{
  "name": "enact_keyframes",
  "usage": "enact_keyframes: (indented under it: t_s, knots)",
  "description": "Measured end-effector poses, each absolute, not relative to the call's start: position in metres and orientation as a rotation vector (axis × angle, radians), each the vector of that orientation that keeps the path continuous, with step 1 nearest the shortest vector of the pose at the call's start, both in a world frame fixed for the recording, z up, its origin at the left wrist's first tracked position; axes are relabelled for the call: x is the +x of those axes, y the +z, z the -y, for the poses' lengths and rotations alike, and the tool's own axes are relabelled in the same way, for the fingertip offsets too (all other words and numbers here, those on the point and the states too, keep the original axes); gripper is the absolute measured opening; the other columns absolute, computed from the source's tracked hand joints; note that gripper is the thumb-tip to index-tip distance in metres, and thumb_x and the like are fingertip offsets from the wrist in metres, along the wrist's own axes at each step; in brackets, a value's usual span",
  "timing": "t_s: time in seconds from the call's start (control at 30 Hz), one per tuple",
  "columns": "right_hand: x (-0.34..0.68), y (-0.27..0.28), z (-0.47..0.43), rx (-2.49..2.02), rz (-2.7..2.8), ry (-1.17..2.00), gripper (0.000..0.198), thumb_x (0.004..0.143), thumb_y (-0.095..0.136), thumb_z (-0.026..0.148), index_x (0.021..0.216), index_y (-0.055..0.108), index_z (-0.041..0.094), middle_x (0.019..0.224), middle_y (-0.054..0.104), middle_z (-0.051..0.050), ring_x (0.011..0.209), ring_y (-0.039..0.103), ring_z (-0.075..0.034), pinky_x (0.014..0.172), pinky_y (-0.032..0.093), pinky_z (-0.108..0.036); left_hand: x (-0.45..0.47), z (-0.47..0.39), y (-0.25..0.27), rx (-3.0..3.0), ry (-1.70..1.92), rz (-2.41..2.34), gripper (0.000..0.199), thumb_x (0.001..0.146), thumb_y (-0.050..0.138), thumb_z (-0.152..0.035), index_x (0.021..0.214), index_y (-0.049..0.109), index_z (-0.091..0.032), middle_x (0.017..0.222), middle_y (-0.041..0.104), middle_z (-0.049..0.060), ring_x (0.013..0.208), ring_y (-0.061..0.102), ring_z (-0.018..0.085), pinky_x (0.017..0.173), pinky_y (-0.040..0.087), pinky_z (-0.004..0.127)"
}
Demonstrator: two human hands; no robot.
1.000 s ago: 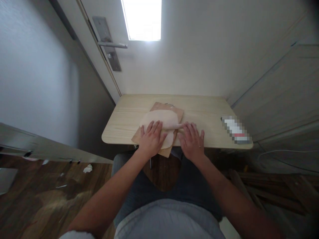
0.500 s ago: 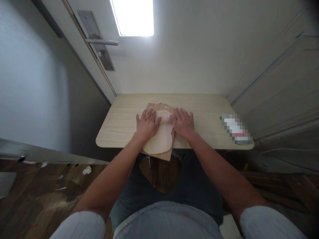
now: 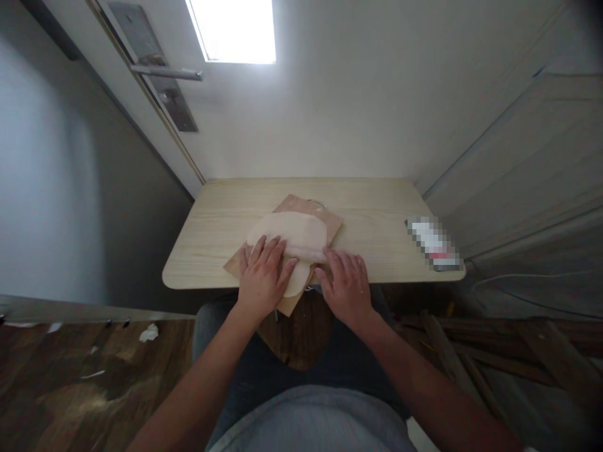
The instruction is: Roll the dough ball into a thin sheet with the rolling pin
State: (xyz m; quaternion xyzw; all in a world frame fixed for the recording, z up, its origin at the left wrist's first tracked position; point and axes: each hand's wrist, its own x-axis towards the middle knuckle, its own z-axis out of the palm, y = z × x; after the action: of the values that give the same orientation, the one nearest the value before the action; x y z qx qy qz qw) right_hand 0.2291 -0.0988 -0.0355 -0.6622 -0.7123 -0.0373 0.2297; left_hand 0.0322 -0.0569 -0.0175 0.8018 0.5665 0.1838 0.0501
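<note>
A pale, flattened dough sheet (image 3: 289, 229) lies on a wooden cutting board (image 3: 293, 203) turned at an angle, with one corner past the table's front edge. Across the dough runs a pale, thin rolling pin (image 3: 307, 252), partly hidden by my hands. My left hand (image 3: 264, 273) rests over its left part, fingers stretched forward onto the dough. At the other end, my right hand (image 3: 346, 282) lies over the pin with fingers slightly bent and thumb apart. Neither hand appears wrapped round it. A metal ring handle (image 3: 318, 203) shows at the board's far side.
The light wooden table (image 3: 202, 235) stands against a white door with a metal handle (image 3: 172, 73). A blurred-out flat object (image 3: 433, 245) lies at the table's right end. Wooden beams (image 3: 499, 358) and a cable are at right; paper scraps (image 3: 149, 333) lie on the floor.
The board and dough have turned clockwise, the near end swinging left. Both hands and the pin have come nearer to me. The camera view has shifted slightly.
</note>
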Motion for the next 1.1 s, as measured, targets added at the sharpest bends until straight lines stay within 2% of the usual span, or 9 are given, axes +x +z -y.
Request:
enact_keyframes:
  t_s: [0.17,0.3,0.4,0.67,0.83,1.1]
  knots:
    - [0.233,-0.034,0.101,-1.798,1.962,-0.003,0.035,0.100,0.049,0.037,0.127,0.063,0.023,0.121,0.068,-0.011,0.110,0.058,-0.027,0.097,0.042,-0.041,0.025,0.066,-0.021,2.416,0.598,-1.722,0.052,0.102,0.037,-0.049,0.150,0.045,-0.030,0.158,0.044,0.005,0.153,0.028,0.029,0.122,0.018,0.062]
    - [0.245,-0.035,0.094,-1.732,1.983,0.105,0.032,0.100,0.049,0.036,0.124,0.066,0.022,0.119,0.069,-0.010,0.107,0.059,-0.027,0.092,0.045,-0.040,0.013,0.075,-0.027,2.373,0.710,-1.754,0.055,0.102,0.039,-0.047,0.153,0.039,-0.027,0.160,0.041,0.009,0.152,0.030,0.028,0.123,0.020,0.058]
    - [0.253,-0.034,0.087,-1.735,1.947,0.120,0.032,0.099,0.050,0.036,0.122,0.067,0.022,0.116,0.070,-0.010,0.106,0.059,-0.027,0.090,0.046,-0.040,-0.002,0.082,-0.031,2.309,0.791,-1.791,0.054,0.102,0.040,-0.045,0.153,0.038,-0.027,0.158,0.045,0.010,0.149,0.036,0.028,0.123,0.021,0.058]
    - [0.233,-0.021,0.052,-1.741,1.942,0.058,0.030,0.097,0.054,0.030,0.122,0.067,0.022,0.119,0.069,-0.009,0.111,0.057,-0.027,0.094,0.044,-0.039,-0.034,0.097,-0.043,2.192,0.839,-1.863,0.033,0.101,0.045,-0.042,0.125,0.063,-0.029,0.140,0.063,0.008,0.140,0.048,0.028,0.120,0.023,0.061]
    - [0.211,-0.021,0.034,-1.731,1.984,0.062,0.028,0.094,0.056,0.026,0.119,0.070,0.023,0.118,0.068,-0.009,0.113,0.054,-0.028,0.098,0.040,-0.040,-0.038,0.096,-0.044,2.207,0.849,-1.848,0.030,0.101,0.048,-0.040,0.119,0.067,-0.027,0.136,0.066,0.008,0.139,0.048,0.030,0.119,0.023,0.063]
    - [0.245,-0.035,0.028,-1.774,1.927,0.005,0.030,0.095,0.055,0.032,0.120,0.069,0.021,0.114,0.068,-0.011,0.110,0.053,-0.029,0.095,0.040,-0.041,-0.046,0.088,-0.041,2.247,0.915,-1.785,0.023,0.098,0.055,-0.037,0.108,0.072,-0.025,0.130,0.069,0.008,0.134,0.052,0.030,0.116,0.026,0.061]
